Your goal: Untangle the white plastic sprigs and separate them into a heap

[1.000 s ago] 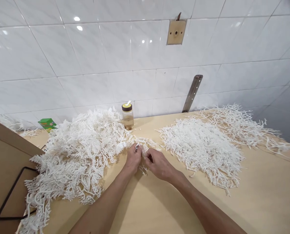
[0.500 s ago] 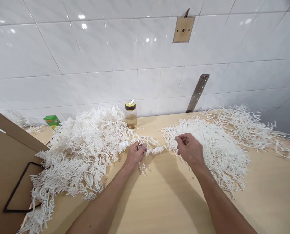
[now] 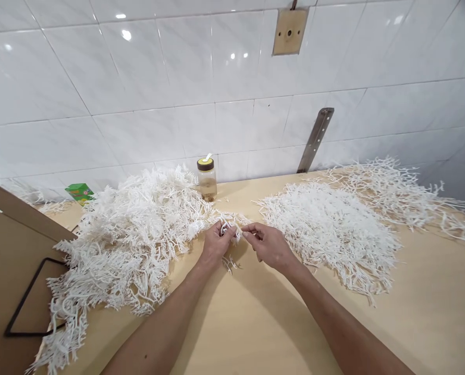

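My left hand (image 3: 216, 242) is closed on a white branched plastic-looking piece (image 3: 237, 234) in the middle of the table. Thumb and forefinger of my right hand (image 3: 267, 245) pinch the right side of that same piece. To the left rises a big tangled heap of white branched pieces (image 3: 131, 234), with a thin trail of them reaching past my left hand. On the right lies a flatter pile of separate short white strands (image 3: 334, 229). A small loose sprig (image 3: 230, 264) rests on the wood below my left hand.
Behind the hands stands a lidded jar of brownish liquid (image 3: 207, 179). A green box (image 3: 79, 192) sits behind the left heap, and a brown board (image 3: 17, 271) with a black frame borders the left. More white strands (image 3: 404, 195) spread at back right. A metal bracket (image 3: 316, 139) leans along the tiled wall.
My right hand has moved left from the edge of the right pile to the piece in my left hand and now pinches it. The view has tilted slightly down.
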Tool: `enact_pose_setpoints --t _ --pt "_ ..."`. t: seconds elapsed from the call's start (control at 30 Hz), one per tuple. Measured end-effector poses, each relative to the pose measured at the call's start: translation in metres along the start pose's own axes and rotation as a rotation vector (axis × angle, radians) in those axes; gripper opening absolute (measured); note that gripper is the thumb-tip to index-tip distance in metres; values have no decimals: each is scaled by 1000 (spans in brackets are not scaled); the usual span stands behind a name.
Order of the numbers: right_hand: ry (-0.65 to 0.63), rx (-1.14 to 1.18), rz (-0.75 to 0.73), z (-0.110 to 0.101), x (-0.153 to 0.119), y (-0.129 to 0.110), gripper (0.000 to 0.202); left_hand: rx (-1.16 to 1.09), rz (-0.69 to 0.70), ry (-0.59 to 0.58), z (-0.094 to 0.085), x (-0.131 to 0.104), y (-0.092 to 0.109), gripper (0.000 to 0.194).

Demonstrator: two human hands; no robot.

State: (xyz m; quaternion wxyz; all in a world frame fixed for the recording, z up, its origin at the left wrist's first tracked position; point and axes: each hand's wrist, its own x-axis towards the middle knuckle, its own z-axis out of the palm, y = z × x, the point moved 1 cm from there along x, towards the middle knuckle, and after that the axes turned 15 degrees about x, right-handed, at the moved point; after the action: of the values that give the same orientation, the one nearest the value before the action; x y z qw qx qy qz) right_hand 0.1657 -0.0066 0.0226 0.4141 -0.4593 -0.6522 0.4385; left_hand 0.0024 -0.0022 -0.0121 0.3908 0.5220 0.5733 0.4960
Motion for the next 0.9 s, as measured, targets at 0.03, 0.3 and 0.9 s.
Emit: enact_pose_setpoints --t 0.03,0.3,0.9 --pt "-15 15 16 1 -1 0 28 4 4 1 0 0 0 34" --pt "1 63 13 -7 4 14 24 24 50 -27 2 1 -3 32" --pt "-32 240 -171 12 7 38 21 78 71 12 2 -2 9 28"
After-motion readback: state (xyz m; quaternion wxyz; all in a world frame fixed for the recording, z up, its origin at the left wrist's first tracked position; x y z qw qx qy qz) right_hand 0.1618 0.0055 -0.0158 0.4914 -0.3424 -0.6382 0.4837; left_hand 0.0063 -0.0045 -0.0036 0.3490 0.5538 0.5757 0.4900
